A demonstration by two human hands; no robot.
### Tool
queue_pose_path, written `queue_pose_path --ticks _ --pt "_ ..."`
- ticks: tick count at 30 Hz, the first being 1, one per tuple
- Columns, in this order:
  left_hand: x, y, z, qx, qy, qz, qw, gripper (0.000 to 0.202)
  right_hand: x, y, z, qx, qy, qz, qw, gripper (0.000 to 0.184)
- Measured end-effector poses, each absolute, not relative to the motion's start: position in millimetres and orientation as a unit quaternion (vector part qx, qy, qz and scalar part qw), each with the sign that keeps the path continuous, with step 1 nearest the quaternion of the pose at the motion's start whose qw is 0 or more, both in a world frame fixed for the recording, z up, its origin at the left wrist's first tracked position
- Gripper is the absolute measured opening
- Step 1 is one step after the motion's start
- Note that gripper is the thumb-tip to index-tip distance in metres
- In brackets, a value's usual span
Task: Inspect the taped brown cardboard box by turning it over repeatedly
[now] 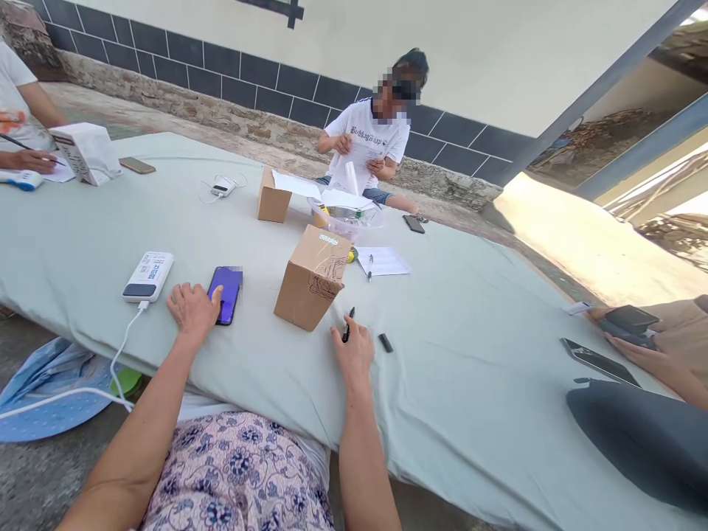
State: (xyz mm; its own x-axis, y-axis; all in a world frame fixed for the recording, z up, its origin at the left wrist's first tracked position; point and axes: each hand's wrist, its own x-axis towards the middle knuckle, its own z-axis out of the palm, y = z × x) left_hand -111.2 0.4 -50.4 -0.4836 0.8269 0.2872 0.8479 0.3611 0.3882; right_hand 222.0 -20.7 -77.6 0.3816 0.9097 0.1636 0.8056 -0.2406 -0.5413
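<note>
My left hand [192, 310] lies on the cloth with its fingers spread, and the thumb rests on the edge of a phone [226, 295] with a lit purple-blue screen. A black marker [349, 324] is between the thumb and fingers of my right hand [355, 350], its tip pointing away from me. Just right of that hand lies a black marker cap [386, 343]. Beyond the right hand stands a brown cardboard box [310, 280] with black scribbled lines on one side. To the left of my left hand is a white power bank [147, 277] with a cable plugged in.
A pale green cloth [470, 383] covers the table. Farther back are a smaller box [273, 200], a clear plastic basin [359, 228], paper with a pen [369, 269] and a phone [414, 223]. People sit left, opposite and right; the one opposite holds paper [354, 164].
</note>
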Motion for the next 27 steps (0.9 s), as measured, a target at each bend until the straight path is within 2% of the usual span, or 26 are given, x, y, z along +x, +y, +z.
queue_pose_path --ticks 3,6,12,17,21,27 --pt "-111 -2 -56 -0.531 -0.820 -0.215 -0.002 0.056 219 -24 -75 -0.799 -0.550 0.095 0.224 0.048" --pt "-109 0 -55 -0.536 -0.810 -0.231 -0.050 0.047 217 -26 -75 -0.800 -0.556 0.086 0.208 0.045" --pt "-109 8 -50 -0.464 -0.784 -0.373 -0.176 0.017 219 -25 -83 -0.792 -0.555 0.080 0.240 0.045" --pt "-100 11 -52 -0.435 -0.757 -0.424 -0.241 0.014 219 -25 -84 -0.790 -0.542 0.092 0.272 0.050" --pt "-92 12 -57 -0.398 -0.732 -0.474 -0.286 0.011 221 -26 -84 -0.781 -0.528 0.082 0.324 0.054" --pt "-92 11 -53 -0.352 -0.655 -0.549 -0.383 0.016 227 -27 -82 -0.727 -0.495 0.082 0.469 0.055"
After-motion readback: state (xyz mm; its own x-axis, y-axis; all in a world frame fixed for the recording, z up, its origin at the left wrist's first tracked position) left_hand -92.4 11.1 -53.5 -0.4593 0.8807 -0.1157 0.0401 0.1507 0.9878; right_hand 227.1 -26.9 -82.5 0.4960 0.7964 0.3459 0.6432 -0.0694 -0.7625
